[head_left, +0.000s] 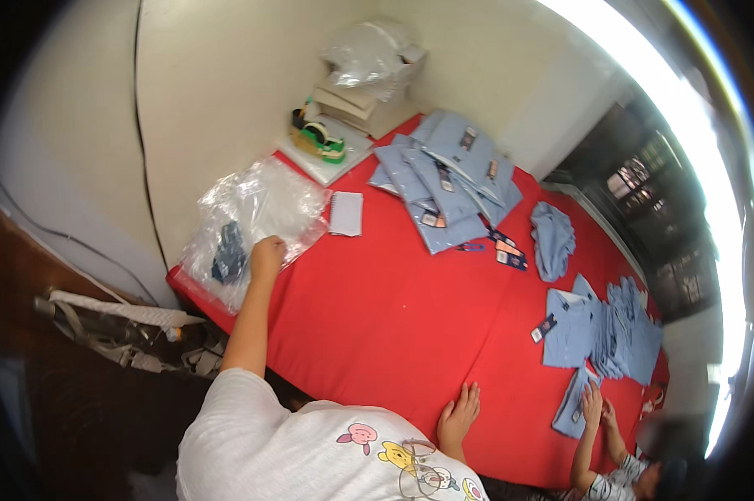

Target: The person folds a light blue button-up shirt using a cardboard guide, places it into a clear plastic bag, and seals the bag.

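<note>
The left hand [267, 253] reaches far out to the worktop's [377, 317] left corner and rests on a heap of clear plastic bags [256, 213]; its fingers curl down into the plastic, though whether they actually pinch a bag I cannot tell; a dark blue item [228, 253] shows through the plastic just left of that hand. The right hand [459, 415] lies flat and open on the red worktop near its front edge, fingers spread, holding nothing; it is well apart from the bags.

Just right of the bags lies a small pale folded piece [346, 213]; beyond it, at the far end, a fanned pile of folded light blue shirts [448, 179] with hang tags; a few loose tags [506, 248] lie at the near edge of that pile; a crumpled blue shirt [553, 239] sits alone further right. Another stack of blue shirts [615, 330] lies at the right side. In the far corner stand a tape dispenser [320, 140] on a white board, and boxes topped by a plastic bag [367, 57].

At the lower right another person's hands [595, 407] press on a folded blue shirt [574, 405] at the worktop's edge.
</note>
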{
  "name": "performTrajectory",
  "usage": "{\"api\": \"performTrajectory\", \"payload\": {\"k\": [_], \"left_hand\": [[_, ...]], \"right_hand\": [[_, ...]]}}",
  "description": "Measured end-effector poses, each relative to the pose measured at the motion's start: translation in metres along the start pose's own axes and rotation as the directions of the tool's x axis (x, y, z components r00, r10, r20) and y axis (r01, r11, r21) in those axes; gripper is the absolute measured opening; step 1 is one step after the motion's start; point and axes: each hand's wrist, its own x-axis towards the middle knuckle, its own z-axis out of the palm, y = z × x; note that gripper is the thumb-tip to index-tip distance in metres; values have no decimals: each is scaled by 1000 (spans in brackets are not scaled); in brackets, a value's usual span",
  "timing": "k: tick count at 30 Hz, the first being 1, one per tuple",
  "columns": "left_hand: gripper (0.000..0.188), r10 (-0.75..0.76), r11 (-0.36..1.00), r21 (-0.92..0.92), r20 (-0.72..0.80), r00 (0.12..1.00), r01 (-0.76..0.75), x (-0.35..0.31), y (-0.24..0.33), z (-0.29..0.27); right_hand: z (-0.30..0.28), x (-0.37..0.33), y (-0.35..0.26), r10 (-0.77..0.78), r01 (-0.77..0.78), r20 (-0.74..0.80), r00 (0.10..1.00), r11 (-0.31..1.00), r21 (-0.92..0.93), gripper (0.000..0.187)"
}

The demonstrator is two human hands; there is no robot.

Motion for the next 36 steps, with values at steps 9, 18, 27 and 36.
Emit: {"api": "performTrajectory", "payload": {"k": [9,18,27,36], "left_hand": [[44,420,902,166,-132,898,-398,44,-97,21],[35,192,913,-174,-615,765,-369,85,-25,-52],[38,824,464,-831,277,495,-307,-190,245,11],[29,735,57,-657,537,-414,-751,-386,206,185]], "right_hand": [[11,7,-4,-30,32,-58,998,999,33,60],[-12,-8,-6,-10,10,-3,1000,985,171,60],[-91,30,-63,91,-264,307,948,-320,910,70],[-86,7,1,612,-148,268,744,-241,959,62]]}}
